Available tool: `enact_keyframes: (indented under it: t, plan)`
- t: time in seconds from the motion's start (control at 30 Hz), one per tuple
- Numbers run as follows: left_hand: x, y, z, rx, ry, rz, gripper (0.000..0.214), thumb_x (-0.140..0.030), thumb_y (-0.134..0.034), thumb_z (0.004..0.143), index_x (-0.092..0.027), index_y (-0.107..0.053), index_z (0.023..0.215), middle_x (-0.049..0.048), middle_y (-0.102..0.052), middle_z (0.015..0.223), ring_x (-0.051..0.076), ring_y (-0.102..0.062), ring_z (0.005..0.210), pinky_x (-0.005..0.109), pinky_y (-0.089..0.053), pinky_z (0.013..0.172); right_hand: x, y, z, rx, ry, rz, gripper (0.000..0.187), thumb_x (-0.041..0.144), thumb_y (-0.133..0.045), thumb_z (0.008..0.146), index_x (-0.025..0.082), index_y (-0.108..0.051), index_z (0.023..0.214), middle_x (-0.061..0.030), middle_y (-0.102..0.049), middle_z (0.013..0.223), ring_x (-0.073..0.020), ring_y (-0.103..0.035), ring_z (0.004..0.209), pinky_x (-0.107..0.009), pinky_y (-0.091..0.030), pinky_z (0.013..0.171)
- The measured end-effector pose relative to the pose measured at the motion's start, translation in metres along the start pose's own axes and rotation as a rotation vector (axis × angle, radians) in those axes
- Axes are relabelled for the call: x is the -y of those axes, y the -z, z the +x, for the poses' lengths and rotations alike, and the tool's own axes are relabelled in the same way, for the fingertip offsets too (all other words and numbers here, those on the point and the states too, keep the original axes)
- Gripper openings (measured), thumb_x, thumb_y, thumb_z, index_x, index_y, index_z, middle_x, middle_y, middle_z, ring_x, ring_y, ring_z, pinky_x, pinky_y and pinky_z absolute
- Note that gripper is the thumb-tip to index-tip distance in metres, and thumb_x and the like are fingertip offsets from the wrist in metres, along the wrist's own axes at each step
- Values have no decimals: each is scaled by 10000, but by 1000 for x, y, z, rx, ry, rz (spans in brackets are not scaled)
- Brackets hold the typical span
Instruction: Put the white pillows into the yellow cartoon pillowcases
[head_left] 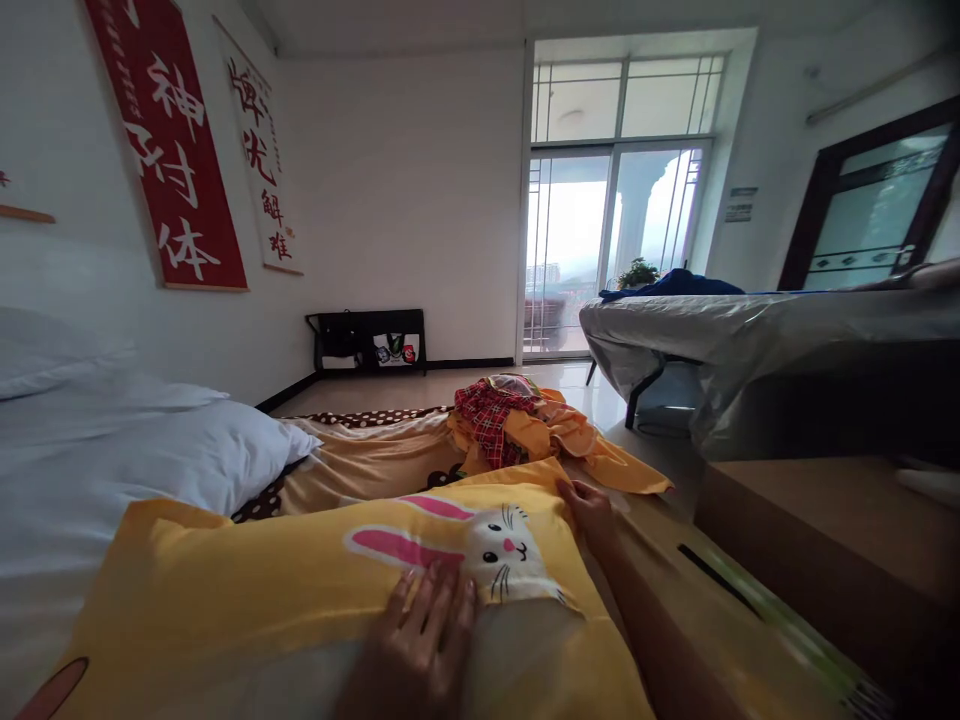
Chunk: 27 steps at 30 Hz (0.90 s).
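Observation:
A plump yellow pillow (285, 560) with a white rabbit print lies across the front, its lower part grey-white. My left hand (424, 630) rests on it palm down just below the rabbit's pink ear, fingers stretched out, slightly blurred. At the pillow's far right corner is my right hand (589, 510), its fingers closed on the yellow fabric edge. Beyond that corner sits a crumpled heap of orange and red plaid cloth (499, 415).
White pillows (225, 450) are piled at the left on a tan and brown dotted blanket (360, 445). On the right stand a cardboard box (825, 520) and a plastic-covered table (690, 320). A black rack (367, 340) is against the far wall, beside a glass door (615, 230).

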<state>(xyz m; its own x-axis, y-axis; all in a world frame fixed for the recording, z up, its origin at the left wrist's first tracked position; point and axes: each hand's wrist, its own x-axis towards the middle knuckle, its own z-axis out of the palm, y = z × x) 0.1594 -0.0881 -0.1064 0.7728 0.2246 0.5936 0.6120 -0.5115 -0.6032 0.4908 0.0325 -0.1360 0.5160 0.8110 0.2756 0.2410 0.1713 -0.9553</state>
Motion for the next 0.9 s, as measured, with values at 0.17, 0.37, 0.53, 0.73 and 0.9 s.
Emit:
enact_keyframes:
  t: [0.17,0.37,0.53,0.73,0.9]
  plan:
    - [7,-2,-1,19,-45,29,451,-238,-382,901,-143,-537,1314,81,-614,1276,247,-584,1138,366,-448,925,66,7,-4,54,146,-131,502,592,-604,619,167,-673,878,-57,-684,759,-188,-611,686,-285,-456,625]
    - [10,2,0,67,-33,-9,468,-249,-384,913,-139,-489,1356,87,-583,1317,236,-557,1176,353,-447,929,147,11,-92,921,563,-702,600,418,-586,784,206,-524,1343,-111,-580,1311,-264,-571,1143,-368,-467,924]
    - [10,24,18,-72,-41,-167,385,-138,-367,904,-149,-600,1210,71,-624,1258,219,-539,1189,339,-418,1010,114,-25,-144,820,664,-1079,536,111,-430,792,19,-518,1313,-246,-589,1236,-320,-584,1116,-411,-448,897]
    - [-2,38,37,184,27,-679,317,-120,-415,882,-146,-592,1143,82,-675,1090,174,-614,991,275,-503,917,114,-19,-114,696,468,-978,300,188,-435,824,196,-690,982,-87,-720,918,-219,-659,871,-272,-377,682]
    - [0,31,47,661,142,-710,586,-92,-433,803,-101,-396,1387,138,-664,1070,229,-634,907,348,-519,826,116,-11,-96,508,366,-810,279,126,-526,718,224,-722,890,-28,-730,880,-165,-641,828,-228,-341,655]
